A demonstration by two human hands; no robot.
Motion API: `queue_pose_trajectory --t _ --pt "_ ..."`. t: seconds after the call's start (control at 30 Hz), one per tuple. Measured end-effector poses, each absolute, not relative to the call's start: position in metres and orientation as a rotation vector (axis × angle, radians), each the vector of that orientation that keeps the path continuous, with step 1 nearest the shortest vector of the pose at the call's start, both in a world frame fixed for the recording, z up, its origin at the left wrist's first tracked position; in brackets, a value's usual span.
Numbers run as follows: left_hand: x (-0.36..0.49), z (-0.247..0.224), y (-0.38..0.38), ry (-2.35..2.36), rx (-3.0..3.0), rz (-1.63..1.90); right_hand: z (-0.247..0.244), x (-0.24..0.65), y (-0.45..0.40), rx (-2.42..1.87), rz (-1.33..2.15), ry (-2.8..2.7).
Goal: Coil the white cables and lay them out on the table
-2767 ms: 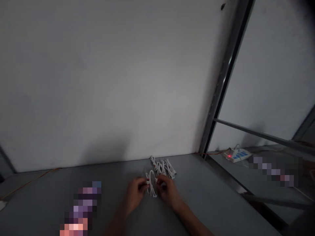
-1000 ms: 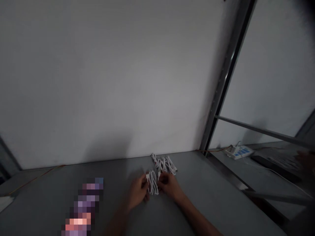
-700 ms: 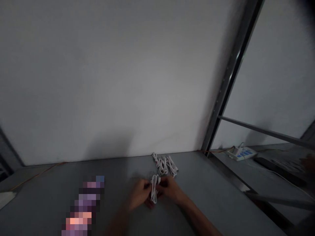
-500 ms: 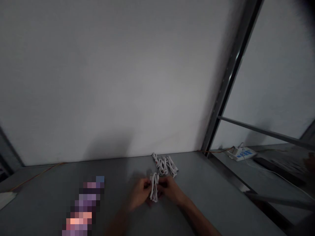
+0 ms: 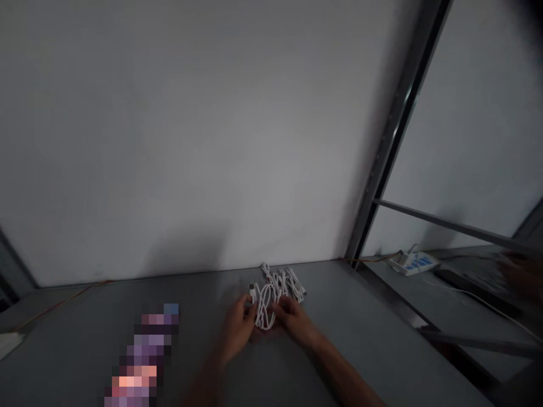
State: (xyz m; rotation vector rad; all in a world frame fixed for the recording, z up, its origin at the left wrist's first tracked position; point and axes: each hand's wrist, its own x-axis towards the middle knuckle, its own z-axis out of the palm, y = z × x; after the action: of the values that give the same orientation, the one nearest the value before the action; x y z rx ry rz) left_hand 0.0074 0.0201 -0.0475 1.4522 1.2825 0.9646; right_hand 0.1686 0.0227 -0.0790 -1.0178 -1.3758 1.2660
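Between my two hands is a white USB cable (image 5: pixel 264 308), its loops spread apart and its plug end sticking up at the left. My left hand (image 5: pixel 240 325) pinches the cable's left side just below the plug. On the other side my right hand (image 5: pixel 294 322) has thumb and fingers closed on the loops. Just behind them, several more coiled white cables (image 5: pixel 293 282) lie on the grey table (image 5: pixel 203 299), partly hidden by the held one.
A pixelated patch (image 5: pixel 142 356) covers something left of my hands. Past a metal shelf post (image 5: pixel 394 130) on the right are a white power strip (image 5: pixel 416 263), a long dark object (image 5: pixel 475 294) and another person's blurred hand (image 5: pixel 524 277). Thin wire runs along the wall's foot.
The held cable has gone from a narrow bundle to wider loops, its plug now up at the left. My hands have moved slightly apart and up. At the far right, the other person's hand has moved.
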Motion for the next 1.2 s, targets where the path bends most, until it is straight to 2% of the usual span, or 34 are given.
queue_pose_trajectory --t 0.1,0.4,1.2 --pt "0.003 -0.047 0.023 1.300 1.519 1.034 -0.074 0.168 0.022 -0.984 1.386 -1.218" --pt "-0.005 -0.047 0.033 1.258 1.406 1.044 -0.058 0.178 0.024 -0.942 1.425 -1.082" --pt "0.008 -0.036 0.015 1.037 1.416 0.845 -0.056 0.178 0.019 -0.909 1.275 -1.459"
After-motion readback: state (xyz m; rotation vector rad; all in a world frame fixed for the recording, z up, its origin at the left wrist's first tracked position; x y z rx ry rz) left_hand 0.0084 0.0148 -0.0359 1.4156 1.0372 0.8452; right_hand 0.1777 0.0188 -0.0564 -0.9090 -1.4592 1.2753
